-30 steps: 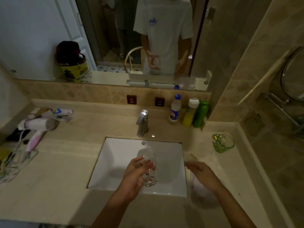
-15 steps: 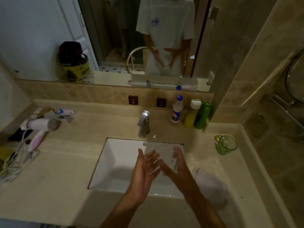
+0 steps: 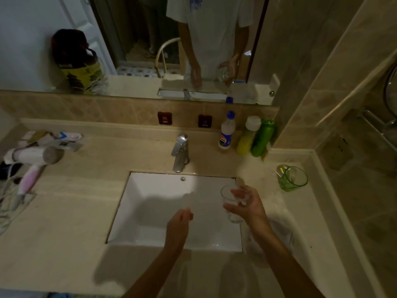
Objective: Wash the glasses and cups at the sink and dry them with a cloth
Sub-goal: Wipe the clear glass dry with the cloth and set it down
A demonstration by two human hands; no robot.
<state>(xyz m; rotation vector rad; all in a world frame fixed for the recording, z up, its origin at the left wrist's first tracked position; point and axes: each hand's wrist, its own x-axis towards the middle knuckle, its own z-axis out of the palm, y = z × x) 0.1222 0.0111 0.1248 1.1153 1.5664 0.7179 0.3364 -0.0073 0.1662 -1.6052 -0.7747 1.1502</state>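
The clear glass stands nearly upright over the right edge of the white sink, its long axis close to vertical, the open rim facing up and tipped a little toward the far left, its thick base pointing down and toward the near side. The right hand holds it from the right, fingers curled round the wall below the rim and the thumb closing the grip on the near side; the forearm runs from the near right corner up to it, crossing a pale cloth that lies on the worktop just right of the sink. The left hand hovers over the near middle of the basin, holding nothing, its fingers loosely bent and close together, well apart from the glass.

Half a second ago both hands were together over the middle of the sink with the glass between their flat palms; now they have parted, the glass has gone to the right with the right hand alone, and the left hand has dropped back toward the near edge.

A green glass cup sits on the worktop to the far right. A chrome tap stands behind the basin, with three bottles in the far right corner and a hairdryer at the left.
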